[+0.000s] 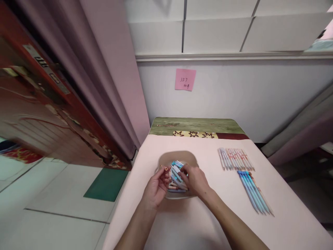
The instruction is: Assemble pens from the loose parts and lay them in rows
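Slim blue, white and orange pens (176,176), heaped inside a beige, rounded-square bin (179,156). Left hand (157,185): palm up, fingertips pinching a small orange-ended item (166,168). Right hand (195,178): back uppermost, fingers bent into the heap, grip unclear. Hands apart, forearms converging.

We count two hands, the left hand (156,189) and the right hand (195,178), one pen (165,168) in the left, and one bin (165,158). Its pens (177,177) overlap too much to number. On one table (208,225) we see two groups: one pale row (236,159), one mostly blue bunch (252,192). We find one note (185,80).
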The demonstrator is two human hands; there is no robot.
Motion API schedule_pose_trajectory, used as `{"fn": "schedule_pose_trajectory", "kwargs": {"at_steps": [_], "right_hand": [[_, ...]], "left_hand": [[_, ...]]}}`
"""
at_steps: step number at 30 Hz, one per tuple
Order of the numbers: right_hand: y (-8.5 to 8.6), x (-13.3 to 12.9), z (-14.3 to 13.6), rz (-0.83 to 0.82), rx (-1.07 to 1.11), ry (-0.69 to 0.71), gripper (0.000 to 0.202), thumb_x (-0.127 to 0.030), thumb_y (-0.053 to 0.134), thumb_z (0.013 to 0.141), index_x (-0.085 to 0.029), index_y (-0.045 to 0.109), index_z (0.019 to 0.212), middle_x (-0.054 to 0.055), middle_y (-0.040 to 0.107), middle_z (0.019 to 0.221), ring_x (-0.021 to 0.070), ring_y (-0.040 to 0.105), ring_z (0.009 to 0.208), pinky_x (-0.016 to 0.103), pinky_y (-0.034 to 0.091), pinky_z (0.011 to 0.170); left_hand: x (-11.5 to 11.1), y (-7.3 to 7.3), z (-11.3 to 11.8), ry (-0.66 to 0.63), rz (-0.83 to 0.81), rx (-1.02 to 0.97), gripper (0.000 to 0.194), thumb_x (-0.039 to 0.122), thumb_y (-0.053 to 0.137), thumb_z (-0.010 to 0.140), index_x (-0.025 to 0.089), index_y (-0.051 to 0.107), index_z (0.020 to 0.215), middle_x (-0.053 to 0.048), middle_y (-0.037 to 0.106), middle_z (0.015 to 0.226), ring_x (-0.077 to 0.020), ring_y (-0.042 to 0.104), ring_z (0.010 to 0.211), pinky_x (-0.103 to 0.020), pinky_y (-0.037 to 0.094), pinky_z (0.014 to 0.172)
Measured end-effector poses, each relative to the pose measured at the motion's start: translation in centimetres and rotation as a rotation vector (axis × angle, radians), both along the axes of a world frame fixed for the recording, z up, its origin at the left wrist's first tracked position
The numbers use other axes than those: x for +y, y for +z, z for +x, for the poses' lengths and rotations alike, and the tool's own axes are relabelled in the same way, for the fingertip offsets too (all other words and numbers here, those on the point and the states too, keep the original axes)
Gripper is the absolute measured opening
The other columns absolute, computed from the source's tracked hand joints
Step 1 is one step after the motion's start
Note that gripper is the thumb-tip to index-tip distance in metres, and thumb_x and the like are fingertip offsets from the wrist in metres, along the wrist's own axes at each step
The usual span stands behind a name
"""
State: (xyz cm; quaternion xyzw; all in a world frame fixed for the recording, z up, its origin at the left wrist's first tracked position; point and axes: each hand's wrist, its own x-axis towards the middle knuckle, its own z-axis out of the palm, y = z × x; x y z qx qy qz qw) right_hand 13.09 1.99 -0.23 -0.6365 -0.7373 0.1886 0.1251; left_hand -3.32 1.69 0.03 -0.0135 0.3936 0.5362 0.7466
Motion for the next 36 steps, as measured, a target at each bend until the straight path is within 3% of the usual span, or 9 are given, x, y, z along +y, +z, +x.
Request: {"fn": "schedule_pose_trajectory", "kwargs": {"at_steps": [5,9,12,15,20,23,27,36], "right_hand": [[1.7,-1.4,-0.3,0.207,0.483,-0.033,0.025,-0.035,0.045,0.091,-0.02,0.065,0.087,0.002,0.07,0.077,0.0129,0.061,0.064,0.02,0.043,0.062],[2.0,-1.5,0.6,0.286,0.549,-0.085,0.022,-0.035,0.049,0.088,-0.021,0.066,0.085,0.001,0.069,0.077,0.0114,0.059,0.06,0.019,0.043,0.06],[1.7,-0.4,2.8,0.301,0.436,-0.185,0.021,-0.034,0.049,0.088,-0.021,0.065,0.083,0.0,0.068,0.074,0.0116,0.059,0.059,0.02,0.042,0.06],[1.5,1.0,4.8,0.29,0.166,-0.243,0.021,-0.032,0.047,0.089,-0.021,0.066,0.087,0.002,0.069,0.083,0.0139,0.062,0.069,0.022,0.041,0.065],[1.0,2.7,3.7,0.061,-0.255,-0.074,0.027,-0.026,0.043,0.092,-0.023,0.068,0.097,0.007,0.069,0.097,0.0178,0.065,0.084,0.024,0.042,0.069],[-0.2,3.7,1.5,-0.007,-0.302,-0.018,0.024,-0.017,0.047,0.088,-0.016,0.071,0.087,0.013,0.071,0.09,0.021,0.067,0.083,0.026,0.045,0.07],[-2.0,4.8,-0.6,-0.054,-0.329,0.019,0.028,-0.006,0.046,0.084,-0.012,0.072,0.091,0.017,0.072,0.09,0.0226,0.068,0.086,0.027,0.048,0.074],[-3.0,5.3,-0.7,-0.08,-0.327,-0.033,0.026,-0.012,0.047,0.085,-0.012,0.071,0.094,0.018,0.072,0.091,0.024,0.068,0.089,0.028,0.049,0.075]], "left_hand": [[-0.5,0.8,0.7,-0.061,-0.027,-0.1,0.011,0.007,0.051,0.086,0.008,0.061,0.083,-0.011,0.068,0.081,-0.0038,0.052,0.045,-0.012,0.044,0.038],[-0.7,1.3,0.9,-0.098,-0.001,-0.124,0.008,0.007,0.053,0.085,0.008,0.061,0.087,-0.01,0.067,0.081,-0.0029,0.048,0.042,-0.012,0.04,0.034],[-0.7,1.3,0.3,-0.038,0.002,-0.105,0.012,0.006,0.049,0.087,0.007,0.06,0.086,-0.011,0.067,0.082,-0.0041,0.052,0.047,-0.012,0.043,0.038],[-0.6,1.1,-0.3,0.02,0.0,-0.078,0.014,0.005,0.047,0.088,0.008,0.06,0.083,-0.011,0.066,0.082,-0.005,0.056,0.051,-0.013,0.047,0.042],[-0.4,1.3,-0.5,0.042,0.002,-0.065,0.015,0.004,0.047,0.087,0.009,0.059,0.081,-0.012,0.067,0.083,-0.0061,0.058,0.052,-0.013,0.049,0.043],[-0.4,1.6,-0.7,0.056,-0.01,-0.054,0.016,0.004,0.047,0.087,0.008,0.059,0.079,-0.013,0.068,0.083,-0.0064,0.059,0.052,-0.014,0.051,0.043],[-0.8,2.0,-1.2,0.078,-0.003,-0.034,0.016,0.004,0.047,0.087,0.008,0.061,0.081,-0.012,0.068,0.082,-0.0066,0.059,0.052,-0.013,0.05,0.042],[-0.5,1.6,-1.8,0.063,-0.008,-0.037,0.016,0.005,0.049,0.086,0.006,0.062,0.077,-0.012,0.067,0.082,-0.0064,0.057,0.053,-0.013,0.048,0.043]]}}
